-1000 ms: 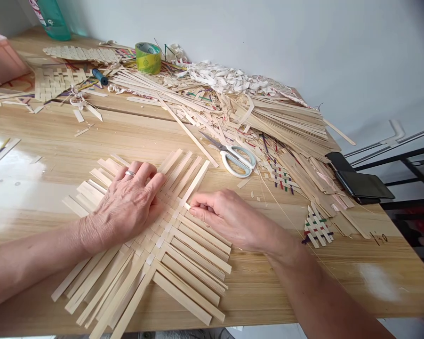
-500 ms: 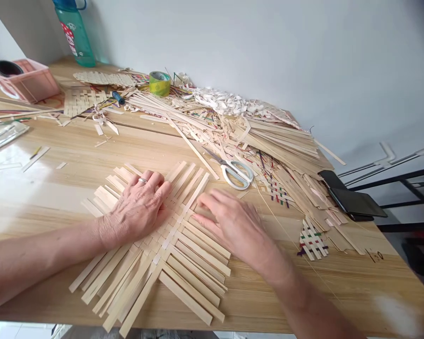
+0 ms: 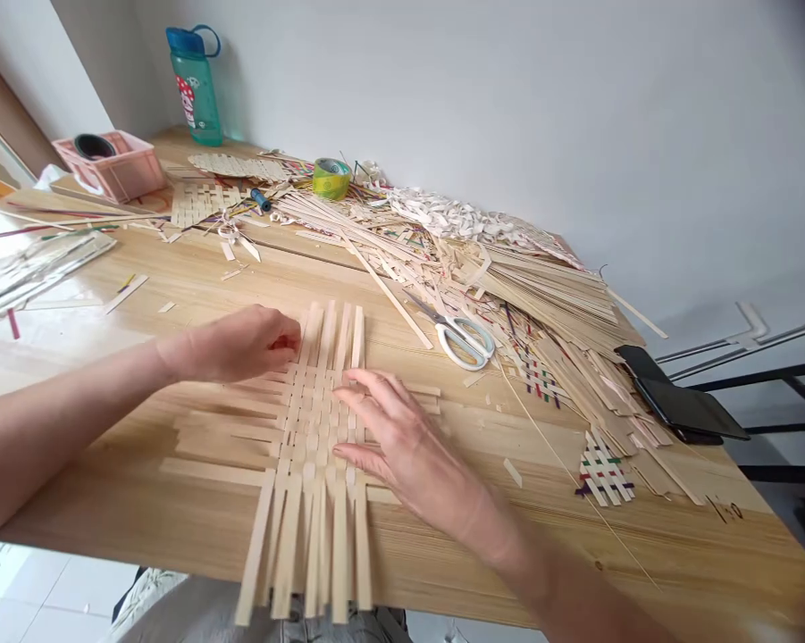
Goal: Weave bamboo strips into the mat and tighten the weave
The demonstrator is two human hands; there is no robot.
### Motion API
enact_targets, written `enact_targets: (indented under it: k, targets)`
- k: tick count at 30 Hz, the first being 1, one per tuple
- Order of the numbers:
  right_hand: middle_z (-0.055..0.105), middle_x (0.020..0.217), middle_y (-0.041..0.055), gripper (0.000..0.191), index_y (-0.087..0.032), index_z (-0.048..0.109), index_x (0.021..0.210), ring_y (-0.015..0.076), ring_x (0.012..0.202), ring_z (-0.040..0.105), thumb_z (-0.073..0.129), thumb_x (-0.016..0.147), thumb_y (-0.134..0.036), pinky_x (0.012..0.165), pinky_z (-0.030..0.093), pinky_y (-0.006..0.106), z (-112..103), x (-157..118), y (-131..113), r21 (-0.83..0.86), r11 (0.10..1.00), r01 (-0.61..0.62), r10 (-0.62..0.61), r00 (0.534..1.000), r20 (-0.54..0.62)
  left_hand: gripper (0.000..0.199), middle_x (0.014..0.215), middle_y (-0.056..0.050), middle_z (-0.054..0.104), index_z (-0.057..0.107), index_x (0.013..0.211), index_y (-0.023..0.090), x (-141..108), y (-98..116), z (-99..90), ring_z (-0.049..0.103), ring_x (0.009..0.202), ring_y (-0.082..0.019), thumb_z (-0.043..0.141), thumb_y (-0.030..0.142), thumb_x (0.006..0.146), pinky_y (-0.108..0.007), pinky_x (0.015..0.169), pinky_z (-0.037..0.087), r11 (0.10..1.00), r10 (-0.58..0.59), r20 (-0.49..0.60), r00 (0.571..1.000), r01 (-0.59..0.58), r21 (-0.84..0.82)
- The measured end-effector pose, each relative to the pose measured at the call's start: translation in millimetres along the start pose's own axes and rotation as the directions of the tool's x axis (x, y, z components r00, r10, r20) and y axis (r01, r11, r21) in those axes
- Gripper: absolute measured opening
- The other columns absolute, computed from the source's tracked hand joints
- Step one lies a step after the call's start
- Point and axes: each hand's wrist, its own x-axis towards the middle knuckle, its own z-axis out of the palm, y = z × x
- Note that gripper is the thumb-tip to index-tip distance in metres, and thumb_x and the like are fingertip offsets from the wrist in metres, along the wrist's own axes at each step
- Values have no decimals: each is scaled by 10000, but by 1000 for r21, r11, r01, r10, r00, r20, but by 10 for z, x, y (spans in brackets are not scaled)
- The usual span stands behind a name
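A woven mat of pale wooden strips (image 3: 313,402) lies near the table's front edge, its loose strip ends spreading out on all sides. At its upper left edge is my left hand (image 3: 251,344), with fingers curled in; what they hold, if anything, is hidden. My right hand (image 3: 402,433) rests over the right side of the weave, its fingers apart and the fingertips touching the strips.
White-handled scissors (image 3: 465,343) lie right of the mat. Behind are heaped strips (image 3: 542,281), yellow-green tape (image 3: 331,179), a teal bottle (image 3: 203,103) and a pink basket (image 3: 129,171). A black phone (image 3: 683,402) sits at the right edge.
The mat has turned, so its long strips now point toward the table's front edge. My left hand has moved off its middle to the left edge; my right hand has come onto the weave.
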Motion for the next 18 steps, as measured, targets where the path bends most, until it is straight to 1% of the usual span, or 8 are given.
enact_targets:
  k: [2,4,7,10,12,15,18]
  targets:
    - [518,1413,113,450,-190,524,1313,269,1309,487,682,893,-218,1091,484,487,-3,7,19,1,1000,-13,13,1000,-2,198,643,37,542,615,746,135,-18,-73,-88,438,591,-87,476,205,867,-211,565,295,995,50,93,994,-41,-91]
    - [515,1413,126,495,-153,500,1346,270,1312,474,649,874,-168,1108,465,481,33,25,12,2,1000,-17,17,1000,-25,159,659,45,551,635,766,134,-27,-119,-132,447,611,-83,512,207,834,-199,561,297,989,67,129,989,-49,-138]
    - [520,1405,152,548,-96,486,1370,283,1300,462,626,845,-163,1111,451,480,139,75,-19,-7,1000,-23,22,997,-68,126,660,49,564,650,768,139,-29,-151,-147,452,611,-83,547,207,795,-196,548,295,992,26,143,989,-8,-129]
    - [550,1359,172,556,-59,490,1384,301,1222,486,616,879,-256,1059,477,489,241,137,-43,-67,997,-36,30,995,-95,121,627,52,548,657,737,145,-35,-151,-160,437,590,-83,560,202,781,-199,535,289,993,-16,157,987,34,-109]
    - [581,1300,171,558,-55,504,1383,306,1143,505,606,888,-292,1002,498,499,288,173,-48,-124,991,-44,29,992,-120,127,602,55,519,657,711,145,-42,-143,-177,417,576,-81,558,190,777,-202,528,282,992,-35,187,982,56,-110]
    - [612,1212,156,540,-72,536,1371,305,1049,513,593,881,-290,940,504,509,332,207,-48,-179,981,-70,41,986,-161,139,583,55,475,636,665,142,-47,-140,-192,383,569,-81,549,179,768,-208,521,270,989,-20,219,976,51,-136]
    - [607,1173,150,506,-74,559,1357,300,1041,507,570,888,-264,943,490,494,355,215,-51,-168,983,-73,40,980,-193,147,583,46,484,630,650,140,-33,-165,-179,380,571,-86,546,192,759,-219,521,264,986,0,209,978,35,-163]
